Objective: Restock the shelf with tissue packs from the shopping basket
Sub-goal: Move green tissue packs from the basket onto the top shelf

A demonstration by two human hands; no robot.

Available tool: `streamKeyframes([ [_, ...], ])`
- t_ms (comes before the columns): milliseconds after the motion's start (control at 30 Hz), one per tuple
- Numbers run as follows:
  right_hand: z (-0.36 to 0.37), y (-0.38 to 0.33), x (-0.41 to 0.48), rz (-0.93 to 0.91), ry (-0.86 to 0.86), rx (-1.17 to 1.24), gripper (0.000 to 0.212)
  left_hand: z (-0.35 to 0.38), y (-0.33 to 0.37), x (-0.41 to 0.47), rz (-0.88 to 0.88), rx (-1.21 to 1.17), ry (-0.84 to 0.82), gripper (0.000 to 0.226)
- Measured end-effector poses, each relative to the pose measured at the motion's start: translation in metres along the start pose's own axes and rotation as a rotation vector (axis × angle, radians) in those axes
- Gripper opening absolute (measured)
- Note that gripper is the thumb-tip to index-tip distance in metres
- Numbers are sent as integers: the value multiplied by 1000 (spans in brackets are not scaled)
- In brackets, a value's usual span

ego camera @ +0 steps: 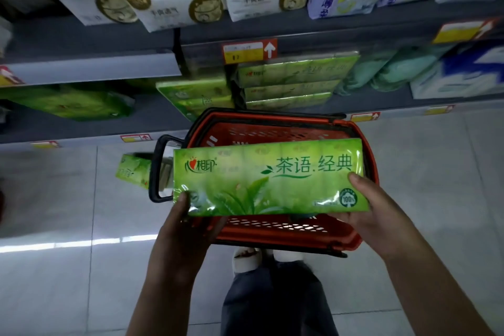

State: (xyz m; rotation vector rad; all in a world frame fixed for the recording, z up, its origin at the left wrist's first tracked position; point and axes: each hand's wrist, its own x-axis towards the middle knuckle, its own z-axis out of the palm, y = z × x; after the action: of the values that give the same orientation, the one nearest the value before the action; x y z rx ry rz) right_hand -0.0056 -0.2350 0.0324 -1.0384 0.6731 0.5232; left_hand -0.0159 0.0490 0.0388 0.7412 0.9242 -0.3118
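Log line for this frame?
green tissue pack: held over red basket | left hand: grips left end | right hand: grips right end | shelf: not reached

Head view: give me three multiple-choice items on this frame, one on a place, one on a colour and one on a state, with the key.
1. Where is the held tissue pack?
A. over the shopping basket
B. on a checkout counter
C. inside a cardboard box

2. What colour is the basket's body?
A. blue
B. red
C. grey

3. How is the pack held?
A. lying loose, untouched
B. by the left hand and the right hand, one at each end
C. by one hand only

Key: 1 A, the pack hides part of the basket's opening. 2 B, its mesh walls and rim are red. 3 B, a thumb lies on the pack's front at each end.
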Motion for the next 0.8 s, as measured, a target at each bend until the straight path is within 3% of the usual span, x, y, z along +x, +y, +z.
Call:
streamKeyframes([
  [133,8,-22,-34,-26,-18,-43,85,5,20,-31,46,172,-18,25],
  [233,14,-41,-63,-49,10,-83,85,16,35,-55,91,284,-47,57],
  [267,16,-47,-72,-63,30,-86,82,22,40,-64,113,294,-63,58],
  [333,21,-60,-91,-106,71,-74,77,37,54,-82,137,271,-112,43],
  [433,40,-85,-124,-189,37,-109,65,58,72,-107,157,281,-172,40],
  [533,57,-112,-149,-233,62,-116,88,76,96,-131,207,261,-183,36],
  [567,66,-123,-157,-248,82,-110,85,83,104,-140,219,256,-195,37],
  [667,82,-151,-179,-295,113,-37,44,102,127,-171,240,248,-261,43],
  [700,86,-160,-186,-308,128,-24,46,108,132,-182,240,251,-285,45],
  [800,102,-184,-208,-358,148,-64,89,127,152,-224,263,251,-347,33],
])
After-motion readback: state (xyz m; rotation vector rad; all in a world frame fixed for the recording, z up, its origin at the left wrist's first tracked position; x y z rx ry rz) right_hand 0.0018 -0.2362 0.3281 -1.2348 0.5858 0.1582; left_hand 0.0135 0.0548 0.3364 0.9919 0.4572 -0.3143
